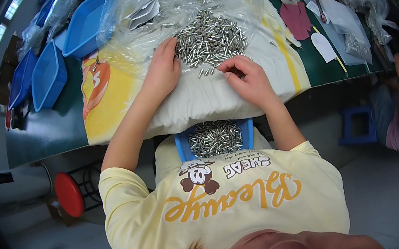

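Across the green table (47,133), your pale cloth (200,96) likely checks rolling. Your shirt (233,221) hides the near rim of the blue tray (248,135), presumably set low for reach. At the metal pile (212,36) on the cloth, your left hand (161,71) curves wide; your right hand (250,80) is narrow, whether holding anything I cannot tell.

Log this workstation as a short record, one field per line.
Left hand: at the pile's left edge
Right hand: fingers curled at the pile's near right edge; grip unclear
Pile: many small silvery metal pieces
Surface: pale, yellow-patterned cloth over a dark green table
Lower container: blue tray of similar pieces, below the table edge
Left side: red round stool
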